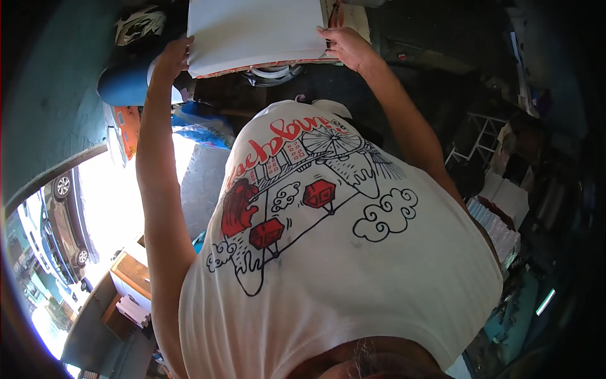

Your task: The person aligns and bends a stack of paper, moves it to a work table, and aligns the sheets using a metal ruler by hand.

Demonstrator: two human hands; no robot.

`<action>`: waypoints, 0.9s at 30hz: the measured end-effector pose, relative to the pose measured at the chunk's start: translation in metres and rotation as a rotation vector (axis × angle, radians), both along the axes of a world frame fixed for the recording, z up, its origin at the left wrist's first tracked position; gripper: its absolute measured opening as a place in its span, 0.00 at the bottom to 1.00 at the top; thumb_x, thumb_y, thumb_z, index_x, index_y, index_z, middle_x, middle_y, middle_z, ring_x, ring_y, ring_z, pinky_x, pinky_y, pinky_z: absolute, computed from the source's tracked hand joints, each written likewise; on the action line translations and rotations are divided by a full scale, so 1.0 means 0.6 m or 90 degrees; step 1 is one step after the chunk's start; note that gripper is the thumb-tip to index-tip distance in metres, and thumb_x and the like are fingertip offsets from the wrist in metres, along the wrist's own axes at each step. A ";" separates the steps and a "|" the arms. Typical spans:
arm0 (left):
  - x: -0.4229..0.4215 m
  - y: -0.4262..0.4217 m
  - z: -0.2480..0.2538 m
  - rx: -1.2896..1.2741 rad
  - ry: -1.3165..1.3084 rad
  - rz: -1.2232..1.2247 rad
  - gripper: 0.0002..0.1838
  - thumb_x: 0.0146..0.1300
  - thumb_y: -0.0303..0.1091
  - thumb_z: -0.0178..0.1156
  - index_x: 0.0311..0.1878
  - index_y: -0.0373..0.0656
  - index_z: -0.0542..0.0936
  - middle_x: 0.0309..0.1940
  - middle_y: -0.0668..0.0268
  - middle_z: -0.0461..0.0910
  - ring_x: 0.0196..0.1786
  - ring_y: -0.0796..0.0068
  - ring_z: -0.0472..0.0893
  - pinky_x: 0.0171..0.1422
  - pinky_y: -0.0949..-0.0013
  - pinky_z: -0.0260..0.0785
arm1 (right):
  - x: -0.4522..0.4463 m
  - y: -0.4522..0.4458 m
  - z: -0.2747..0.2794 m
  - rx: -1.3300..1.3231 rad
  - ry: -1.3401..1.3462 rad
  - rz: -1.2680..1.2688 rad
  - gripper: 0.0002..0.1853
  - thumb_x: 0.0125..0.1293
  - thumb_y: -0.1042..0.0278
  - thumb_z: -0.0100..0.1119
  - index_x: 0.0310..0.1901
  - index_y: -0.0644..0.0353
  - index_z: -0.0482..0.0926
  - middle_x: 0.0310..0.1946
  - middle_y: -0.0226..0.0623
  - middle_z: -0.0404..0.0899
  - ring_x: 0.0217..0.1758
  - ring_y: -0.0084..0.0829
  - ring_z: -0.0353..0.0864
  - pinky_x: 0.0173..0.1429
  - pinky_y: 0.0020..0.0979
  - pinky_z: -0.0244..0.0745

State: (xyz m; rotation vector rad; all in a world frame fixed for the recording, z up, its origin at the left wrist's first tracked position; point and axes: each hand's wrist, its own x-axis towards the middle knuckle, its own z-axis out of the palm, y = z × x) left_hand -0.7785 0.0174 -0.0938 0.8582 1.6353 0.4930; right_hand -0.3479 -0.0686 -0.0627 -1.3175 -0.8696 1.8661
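Both arms reach forward to a flat white rectangular sheet (255,31) at the top of the head view. I cannot tell whether it is paper or board. A reddish, rough edge shows beneath its near side. My left hand (175,55) is at the sheet's left edge, fingers curled against it and partly hidden. Opposite it, my right hand (347,47) grips the right edge, with the thumb side over the white surface. A tan board or sheet lies just beyond my right hand, partly covered.
A blue rolled or rounded object (123,82) and a blue plastic bag (201,125) sit near my left arm. A patterned helmet-like item (140,25) lies upper left. White racking (483,140) stands at right. Parked cars (66,208) show through the opening at left.
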 end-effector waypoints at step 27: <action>-0.001 -0.004 0.031 0.002 -0.074 -0.055 0.28 0.66 0.54 0.59 0.60 0.43 0.75 0.55 0.60 0.77 0.62 0.63 0.72 0.62 0.38 0.61 | 0.096 -0.052 -0.159 0.163 -1.018 -0.451 0.20 0.53 0.58 0.67 0.43 0.65 0.81 0.46 0.57 0.79 0.53 0.57 0.80 0.52 0.53 0.78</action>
